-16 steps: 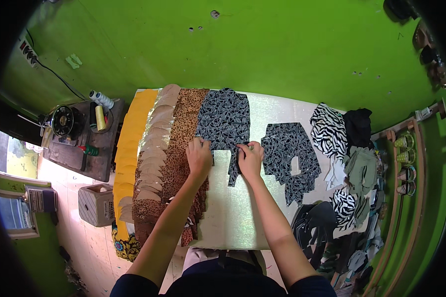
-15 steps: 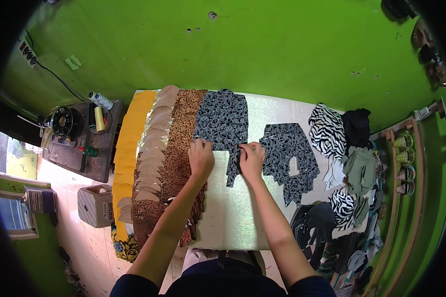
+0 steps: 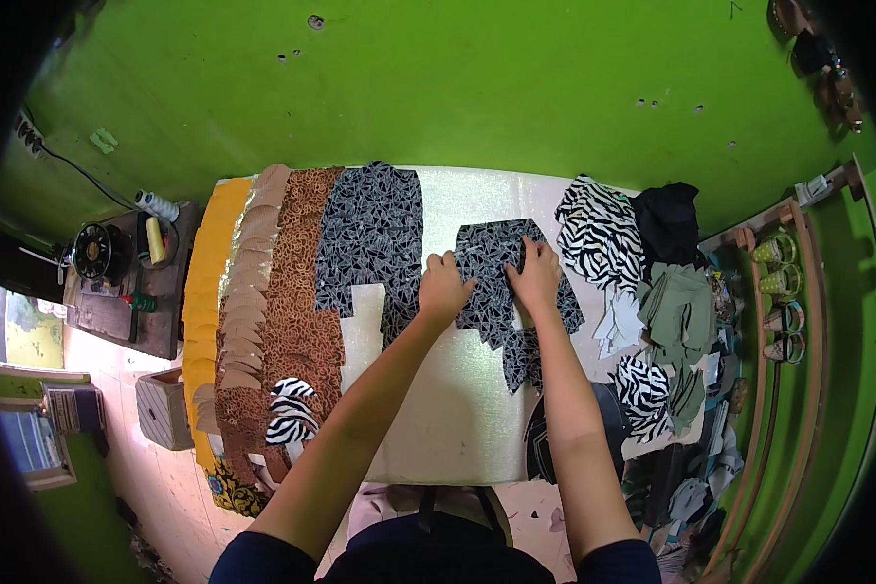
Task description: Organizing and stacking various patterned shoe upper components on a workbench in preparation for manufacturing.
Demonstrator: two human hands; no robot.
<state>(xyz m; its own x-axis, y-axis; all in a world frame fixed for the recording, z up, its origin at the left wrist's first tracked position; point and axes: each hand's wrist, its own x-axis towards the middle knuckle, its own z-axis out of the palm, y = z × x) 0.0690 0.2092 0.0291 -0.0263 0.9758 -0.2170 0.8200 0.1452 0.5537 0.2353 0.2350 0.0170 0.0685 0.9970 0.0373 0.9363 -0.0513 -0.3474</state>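
My left hand (image 3: 445,294) touches the left edge of a stack of black-and-grey patterned fabric pieces (image 3: 485,258), its fingers bent and the thumb held apart. On the right part of that same stack rests my right hand (image 3: 537,277), thumb and fingers spread. No lifted piece shows in either hand. To the left lies a larger spread of the same black-and-grey fabric (image 3: 370,234), its lower part notched. Beside it run overlapping rows of brown patterned pieces (image 3: 297,243), beige rounded pieces (image 3: 248,282) and yellow pieces (image 3: 209,263).
Zebra-print pieces (image 3: 599,229), black cloth (image 3: 667,224) and olive cloth (image 3: 676,302) pile along the white table's (image 3: 428,419) right side. Small zebra-print pieces (image 3: 292,414) lie on the brown row. A side table (image 3: 156,321) with thread spools stands left; a wooden shoe rack (image 3: 813,389) stands right.
Both hands have left the lower edge of the left black-and-grey spread and moved right onto the other stack. The whole view has shifted, with the table now further left in it.
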